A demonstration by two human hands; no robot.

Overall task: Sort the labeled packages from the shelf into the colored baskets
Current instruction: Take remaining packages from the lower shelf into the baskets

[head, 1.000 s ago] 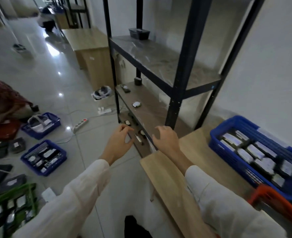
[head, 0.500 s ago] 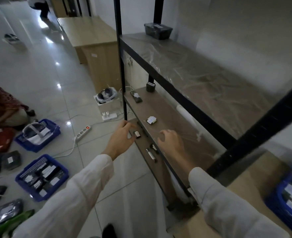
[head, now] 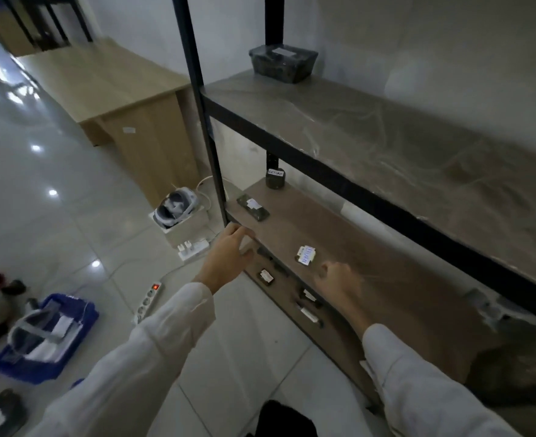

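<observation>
Fingers (head: 239, 231) loose, nothing held | left hand (head: 225, 257) at shelf (head: 355, 244) edge | right hand (head: 339, 280) moved in beside labeled package (head: 306, 255) | grab likely next

two hands: left hand (head: 225, 257) and right hand (head: 339, 279). three shelf boards: top board (head: 386, 137), middle board (head: 355, 244), lowest board (head: 336, 345). the middle board carries three labeled packages (head: 275, 179) (head: 253, 208) (head: 306, 255), the top one dark tub (head: 283, 64). on the floor, one blue basket (head: 30, 375), two power strips (head: 148, 299) (head: 194, 247) and one wooden desk (head: 109, 89).
</observation>
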